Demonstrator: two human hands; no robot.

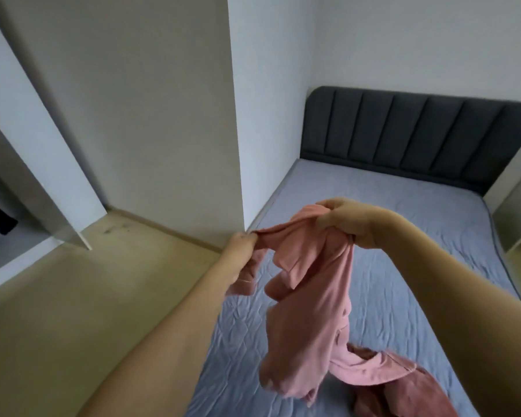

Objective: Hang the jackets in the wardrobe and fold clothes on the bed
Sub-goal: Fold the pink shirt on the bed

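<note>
While both hands hold it aloft, one garment is catalogued as follows.
Garment (310, 284): pink, held up between both sets of fingers, hanging crumpled below them; its lower end trails onto the bed.
Left hand (241, 242): fingers pinched on an edge of the cloth.
Right hand (343, 219): fingers curled round a bunched part of the cloth, slightly higher than the left.
Bed (403, 224): blue-grey quilted cover, beneath and beyond the fingers.
Headboard (409, 136): dark, padded, far past the fingers.
Wardrobe door (42, 139): white, standing open, well left of the left fingers.
</note>
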